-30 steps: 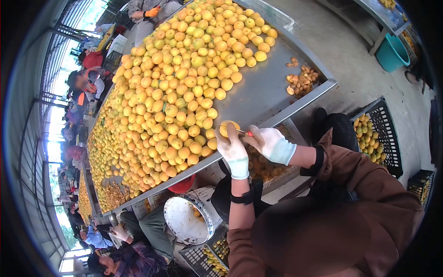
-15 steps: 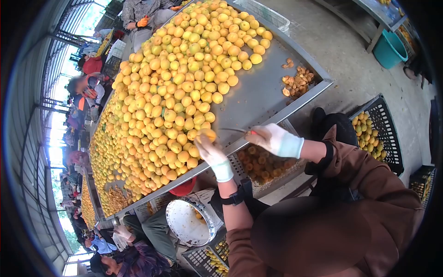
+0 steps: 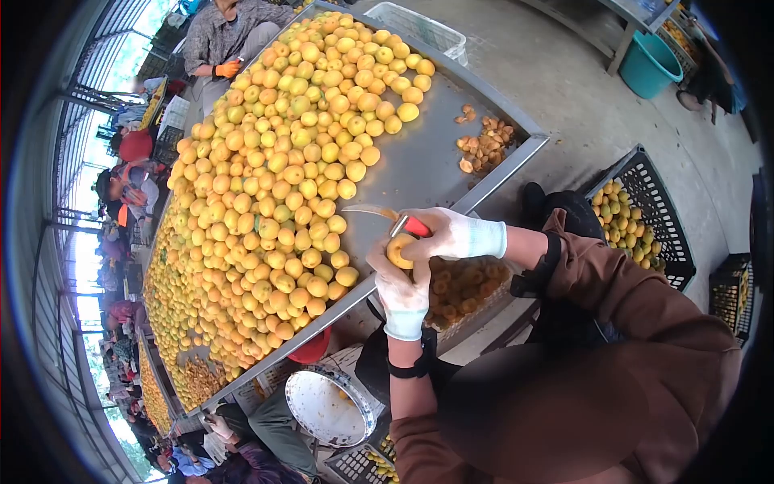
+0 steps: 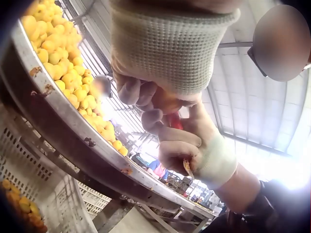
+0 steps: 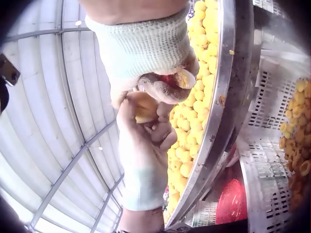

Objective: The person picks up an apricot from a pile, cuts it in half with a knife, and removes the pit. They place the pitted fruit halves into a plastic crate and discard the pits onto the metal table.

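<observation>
My gloved left hand (image 3: 403, 292) holds an apricot (image 3: 401, 252) at the front edge of the metal table, fingers curled round it. My gloved right hand (image 3: 461, 234) grips a red-handled tool (image 3: 417, 227) right over the fruit. A thin curved blade (image 3: 367, 209) sticks out from that hand, away from the fruit, toward the pile of whole apricots (image 3: 282, 161). A short metal part of the tool meets the held apricot. In the right wrist view, a split shows in the apricot (image 5: 144, 108), and orange pulp clings to the tool's metal (image 5: 185, 78).
Loose pits (image 3: 486, 145) lie in the corner of the table (image 3: 419, 153). Beneath its edge stands a white crate (image 3: 476, 310) of opened apricots. A white bucket (image 3: 330, 407) is at lower left, a black crate (image 3: 663, 210) of fruit at right. Other people sit around the table.
The blade was at the apricot, then the hands parted, the left one moving over the pile's edge. Now they are together again, with the tool turned so its blade points away from the fruit.
</observation>
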